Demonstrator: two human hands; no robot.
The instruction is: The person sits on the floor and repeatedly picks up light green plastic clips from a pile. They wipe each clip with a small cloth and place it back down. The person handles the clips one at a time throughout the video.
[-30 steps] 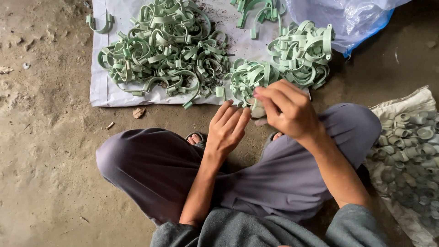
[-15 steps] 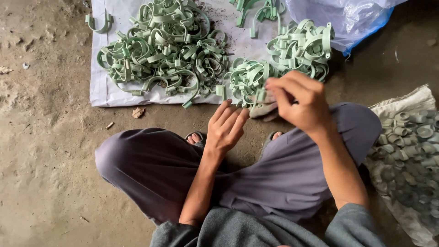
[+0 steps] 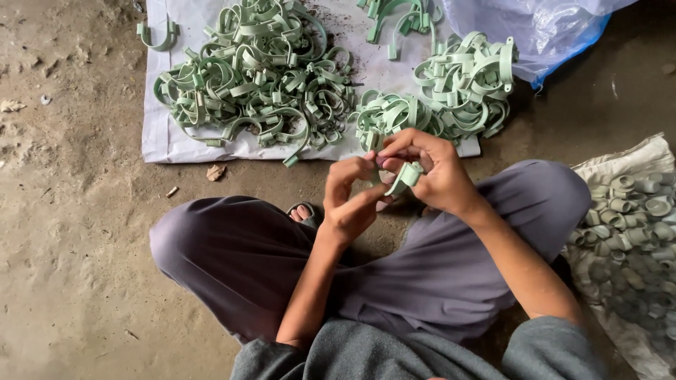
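Observation:
I sit cross-legged on a dirt floor. My right hand (image 3: 431, 171) grips a pale green plastic clip (image 3: 408, 176) in front of my knees. My left hand (image 3: 350, 200) is raised beside it, its fingertips touching the same clip. Just beyond my hands lies a small pile of the same green clips (image 3: 391, 116). A large tangled heap of clips (image 3: 257, 77) and another stacked bunch (image 3: 468, 81) rest on a white sheet (image 3: 158, 137).
A clear and blue plastic bag (image 3: 546, 32) lies at the upper right. At the right, a sack (image 3: 637, 158) holds several small grey-green round caps (image 3: 630, 218). A single clip (image 3: 156, 36) lies at the sheet's far left corner. Bare dirt floor spreads on the left.
My right hand has lifted a green clip from the pile toward me. My left hand has risen from my leg and met it at the clip.

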